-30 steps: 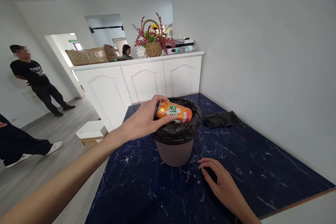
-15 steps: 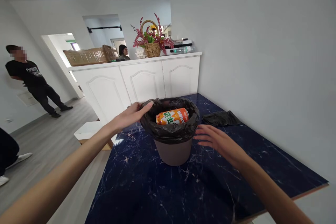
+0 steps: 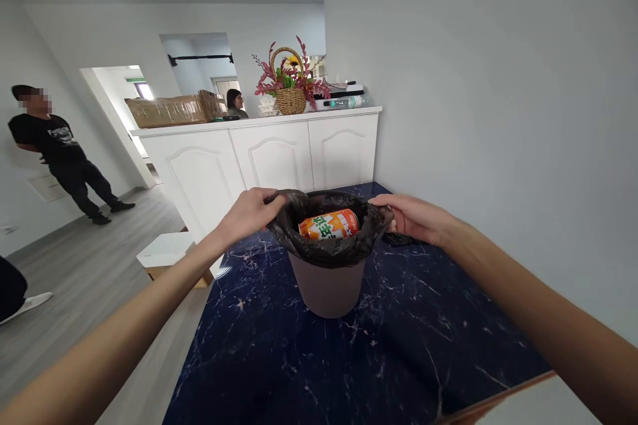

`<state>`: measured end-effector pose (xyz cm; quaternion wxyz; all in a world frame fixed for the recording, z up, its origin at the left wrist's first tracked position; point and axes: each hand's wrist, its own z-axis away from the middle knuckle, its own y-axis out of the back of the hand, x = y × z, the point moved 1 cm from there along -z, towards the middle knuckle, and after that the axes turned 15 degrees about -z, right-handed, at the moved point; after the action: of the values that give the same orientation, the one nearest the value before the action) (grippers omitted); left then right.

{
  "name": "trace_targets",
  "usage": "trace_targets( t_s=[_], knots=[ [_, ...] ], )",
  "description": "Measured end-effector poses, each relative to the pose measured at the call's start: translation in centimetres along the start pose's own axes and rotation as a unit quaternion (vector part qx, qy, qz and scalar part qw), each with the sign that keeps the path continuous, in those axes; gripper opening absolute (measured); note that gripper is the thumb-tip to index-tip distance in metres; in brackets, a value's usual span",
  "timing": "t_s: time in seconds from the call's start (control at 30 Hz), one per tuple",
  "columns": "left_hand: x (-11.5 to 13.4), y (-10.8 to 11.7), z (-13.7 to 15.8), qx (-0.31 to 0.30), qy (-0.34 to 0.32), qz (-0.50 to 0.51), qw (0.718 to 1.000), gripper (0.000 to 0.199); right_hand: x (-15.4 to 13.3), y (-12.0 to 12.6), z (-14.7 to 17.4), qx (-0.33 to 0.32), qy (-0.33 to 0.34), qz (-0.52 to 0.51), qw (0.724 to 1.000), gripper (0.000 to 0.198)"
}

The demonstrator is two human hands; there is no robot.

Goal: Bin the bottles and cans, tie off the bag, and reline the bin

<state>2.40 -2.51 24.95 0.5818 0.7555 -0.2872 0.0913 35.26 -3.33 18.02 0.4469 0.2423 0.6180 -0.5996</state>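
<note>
A grey-brown trash can (image 3: pixel 329 289) stands upright on the dark blue marbled tabletop (image 3: pixel 249 339). Its mouth is lined with a black garbage bag (image 3: pixel 326 251), folded outward over the rim. Inside the bag lies an orange drink can (image 3: pixel 329 224) on its side. My left hand (image 3: pixel 255 211) pinches the bag's edge at the left of the rim. On the opposite side my right hand (image 3: pixel 411 216) grips the bag's edge, pulling it slightly outward. A second black plastic bag (image 3: pixel 399 239) lies on the table, mostly hidden behind my right hand.
Behind the table a white cabinet (image 3: pixel 274 153) carries a flower basket (image 3: pixel 290 99), a cardboard box (image 3: pixel 169 111) and a plastic bottle (image 3: pixel 346 102). A wall (image 3: pixel 473 113) borders the right side. One person (image 3: pixel 60 146) stands at the left; another (image 3: pixel 236 103) is beyond the cabinet.
My right hand has moved up from beside the trash can and taken hold of the bag's edge. My left hand's thumb has closed on the bag at the left rim.
</note>
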Motion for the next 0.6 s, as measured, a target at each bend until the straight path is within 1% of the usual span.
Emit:
trace_targets(
  t_s=[0.07,0.13,0.23,0.33,0.4,0.5,0.57,0.6],
  knots=[
    [0.3,-0.1,-0.2,0.032,-0.013,0.051,0.998,0.031,-0.6,-0.2,-0.1,0.0,0.033,-0.021,0.999,0.014],
    [0.7,-0.1,-0.4,0.077,-0.023,0.131,0.988,0.032,-1.5,-0.3,-0.4,0.0,0.071,-0.049,0.996,0.013],
    [1.3,0.1,-0.8,0.142,-0.022,0.245,0.959,0.034,-3.0,-0.6,-0.7,-0.005,0.134,-0.093,0.987,0.015],
    [2.0,0.3,-1.2,0.189,-0.016,0.32,0.928,0.035,-4.7,-1.2,-1.0,-0.016,0.193,-0.134,0.972,0.022],
    [2.4,0.5,-1.3,0.213,-0.018,0.354,0.91,0.035,-5.5,-1.8,-1.1,-0.03,0.238,-0.166,0.957,0.027],
    [2.9,0.6,-1.2,0.241,-0.032,0.369,0.897,0.036,-6.2,-2.5,-0.9,-0.053,0.296,-0.183,0.936,0.028],
    [3.3,0.6,-1.2,0.24,-0.027,0.374,0.895,0.036,-6.3,-2.9,-0.8,-0.058,0.31,-0.154,0.936,0.029],
    [3.5,0.5,-1.2,0.227,-0.017,0.382,0.896,0.035,-6.3,-3.1,-0.8,-0.062,0.309,-0.139,0.939,0.029]
  ],
)
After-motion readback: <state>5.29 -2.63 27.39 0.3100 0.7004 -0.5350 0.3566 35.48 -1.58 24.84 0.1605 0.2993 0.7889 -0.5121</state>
